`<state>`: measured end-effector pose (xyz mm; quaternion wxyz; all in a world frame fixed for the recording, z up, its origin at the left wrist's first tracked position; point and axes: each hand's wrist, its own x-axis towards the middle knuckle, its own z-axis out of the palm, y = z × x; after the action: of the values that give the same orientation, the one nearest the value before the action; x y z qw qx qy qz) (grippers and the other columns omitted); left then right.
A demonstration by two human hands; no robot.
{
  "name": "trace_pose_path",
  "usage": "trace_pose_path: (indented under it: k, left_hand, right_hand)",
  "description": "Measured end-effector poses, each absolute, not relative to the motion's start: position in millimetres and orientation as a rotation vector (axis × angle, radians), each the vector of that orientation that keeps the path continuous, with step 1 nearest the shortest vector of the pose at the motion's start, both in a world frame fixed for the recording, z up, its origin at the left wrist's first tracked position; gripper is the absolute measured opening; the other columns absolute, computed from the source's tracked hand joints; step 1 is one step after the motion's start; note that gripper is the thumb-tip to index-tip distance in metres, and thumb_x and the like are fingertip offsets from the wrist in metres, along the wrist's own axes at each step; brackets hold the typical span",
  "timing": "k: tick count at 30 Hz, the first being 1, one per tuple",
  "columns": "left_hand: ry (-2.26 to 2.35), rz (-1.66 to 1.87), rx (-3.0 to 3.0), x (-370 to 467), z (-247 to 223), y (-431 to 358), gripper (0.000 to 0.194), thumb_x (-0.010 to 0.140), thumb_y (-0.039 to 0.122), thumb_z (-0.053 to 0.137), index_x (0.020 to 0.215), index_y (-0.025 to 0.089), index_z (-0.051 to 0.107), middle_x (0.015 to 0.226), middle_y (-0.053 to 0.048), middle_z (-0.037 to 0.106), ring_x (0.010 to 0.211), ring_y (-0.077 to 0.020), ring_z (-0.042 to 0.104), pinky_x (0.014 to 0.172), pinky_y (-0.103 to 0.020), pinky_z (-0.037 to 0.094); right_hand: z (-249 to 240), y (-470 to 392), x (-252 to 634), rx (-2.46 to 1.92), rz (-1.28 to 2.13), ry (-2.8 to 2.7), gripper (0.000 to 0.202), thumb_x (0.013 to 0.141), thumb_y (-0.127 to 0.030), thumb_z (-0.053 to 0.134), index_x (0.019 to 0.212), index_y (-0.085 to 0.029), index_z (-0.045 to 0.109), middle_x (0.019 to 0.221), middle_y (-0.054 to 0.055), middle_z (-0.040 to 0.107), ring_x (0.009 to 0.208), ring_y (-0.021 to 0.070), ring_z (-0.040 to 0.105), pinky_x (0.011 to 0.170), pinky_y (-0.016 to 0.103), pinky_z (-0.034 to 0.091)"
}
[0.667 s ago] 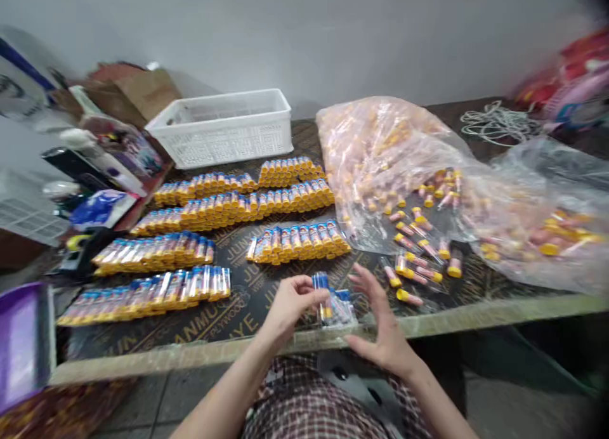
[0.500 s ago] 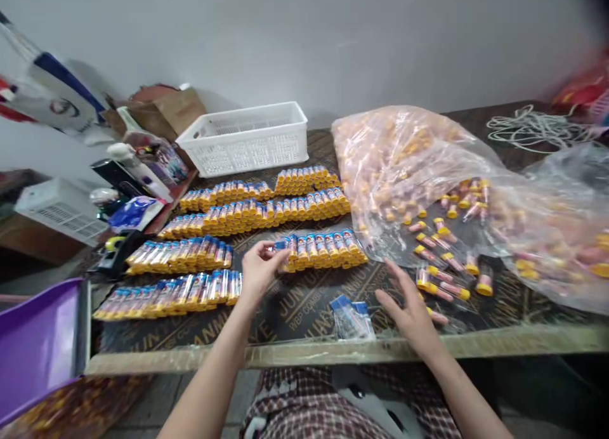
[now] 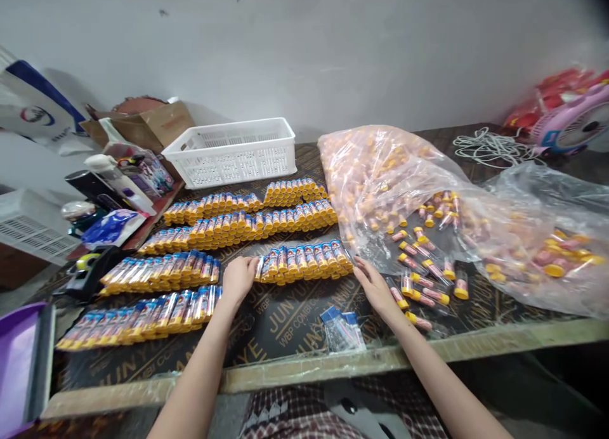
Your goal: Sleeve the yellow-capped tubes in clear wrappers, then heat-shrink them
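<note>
My left hand (image 3: 239,279) is at the left end of a stacked row of small clear tubes with yellow caps and blue-topped labels (image 3: 304,262). Its fingers are curled and closed on the end tube (image 3: 259,269), partly hiding it. At the row's right end, my right hand (image 3: 374,288) has its fingertips close against the last tube. Its fingers are partly extended, with nothing seen held in them. Flat blue-and-clear label pieces (image 3: 342,330) lie on the table between my forearms.
More labelled tube stacks (image 3: 183,269) fill the left side. A white plastic basket (image 3: 233,157) stands behind them. Loose unlabelled tubes (image 3: 428,279) lie to the right, beside a large clear bag of tubes (image 3: 380,153). A tape dispenser (image 3: 90,271) sits far left.
My left hand has brought its tube down to the row's left end. My right hand has moved left to the row's other end. The view has shifted slightly.
</note>
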<state>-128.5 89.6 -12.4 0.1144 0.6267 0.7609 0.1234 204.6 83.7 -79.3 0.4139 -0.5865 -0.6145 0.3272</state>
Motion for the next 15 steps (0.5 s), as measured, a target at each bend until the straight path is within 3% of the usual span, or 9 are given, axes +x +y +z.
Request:
trace_pose_path:
  k: [3, 7, 11, 15]
  left_hand:
    - [2.156, 0.371, 1.836, -129.9, -16.0, 86.5, 0.032, 0.089, 0.029, 0.041, 0.103, 0.017, 0.067, 0.105, -0.009, 0.068, 0.098, -0.0197, 0.061, 0.084, -0.025, 0.042]
    - [2.154, 0.39, 1.788, -127.5, -20.0, 83.8, 0.036, 0.086, 0.024, 0.048, 0.118, 0.014, 0.059, 0.113, -0.01, 0.065, 0.103, -0.0183, 0.06, 0.09, -0.025, 0.042]
    - [2.168, 0.342, 1.795, -125.3, -17.9, 86.3, 0.034, 0.084, 0.024, 0.052, 0.115, 0.016, 0.061, 0.108, -0.011, 0.067, 0.101, -0.0198, 0.061, 0.089, -0.026, 0.043]
    - [2.164, 0.271, 1.809, -127.8, -12.7, 91.2, 0.033, 0.082, 0.024, 0.054, 0.113, 0.016, 0.062, 0.104, -0.012, 0.068, 0.1, -0.0207, 0.062, 0.088, -0.027, 0.043]
  right_hand:
    - [-76.6, 86.9, 202.6, -1.45, 0.839, -1.594, 0.048, 0.084, -0.049, 0.048, 0.124, -0.024, 0.054, 0.128, 0.009, 0.056, 0.119, 0.0251, 0.05, 0.103, 0.048, 0.035]
    - [-75.7, 84.0, 193.2, -1.441, 0.837, -1.684, 0.051, 0.085, -0.05, 0.044, 0.129, -0.026, 0.05, 0.135, 0.008, 0.05, 0.127, 0.0255, 0.042, 0.106, 0.049, 0.031]
    - [-78.1, 76.8, 179.2, -1.497, 0.783, -1.679, 0.06, 0.085, -0.052, 0.042, 0.137, -0.024, 0.038, 0.143, 0.008, 0.039, 0.135, 0.0255, 0.03, 0.111, 0.049, 0.023]
    - [-79.3, 73.9, 165.5, -1.549, 0.745, -1.665, 0.071, 0.084, -0.054, 0.04, 0.141, -0.013, 0.031, 0.146, 0.014, 0.034, 0.136, 0.0257, 0.029, 0.112, 0.046, 0.022]
